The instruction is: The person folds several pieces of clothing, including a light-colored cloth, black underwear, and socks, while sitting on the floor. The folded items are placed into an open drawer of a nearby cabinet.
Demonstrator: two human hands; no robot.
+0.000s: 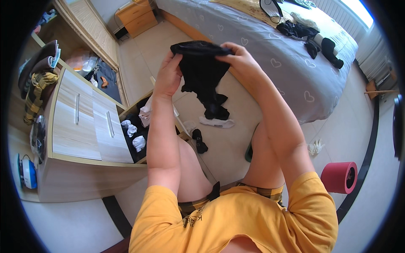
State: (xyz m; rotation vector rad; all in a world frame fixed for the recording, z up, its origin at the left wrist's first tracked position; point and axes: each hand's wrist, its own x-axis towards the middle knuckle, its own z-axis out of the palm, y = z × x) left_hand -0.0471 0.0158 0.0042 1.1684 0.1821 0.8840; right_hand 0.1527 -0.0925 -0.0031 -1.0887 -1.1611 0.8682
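Observation:
A black stretchy garment, possibly tights or leggings, hangs in front of me with its wide top band held across between both hands. My left hand pinches the left end of the band, thumb on the near side. The right end is gripped by my right hand. Its lower part narrows and bunches above the floor, beside a white sock. A dark sock lies nearer to my legs. To the left, a pulled-out drawer holds balled white socks and a pale pink cloth.
A bed with a grey heart-patterned cover stands at the far right, with black clothes on it. A wooden cabinet is on my left. A red cylinder and crumpled white material lie on the floor at right.

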